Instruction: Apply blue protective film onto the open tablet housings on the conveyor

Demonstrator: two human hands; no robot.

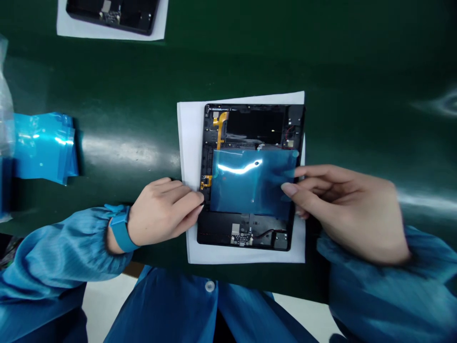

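An opened tablet housing with bare circuit boards and orange flex cables lies on white paper. Across its middle rests a translucent blue film sheet, glossy with reflected light. My right hand pinches this film at its right edge between thumb and fingers. At the housing's left edge, my left hand is closed with curled fingers, its fingertips gripping the rim. The part of the housing under the film shows only dimly.
A stack of blue film sheets lies at the left beside clear plastic wrapping. Another open tablet housing sits on its own paper at the top left. The green table reflects light; its near edge runs close to my body.
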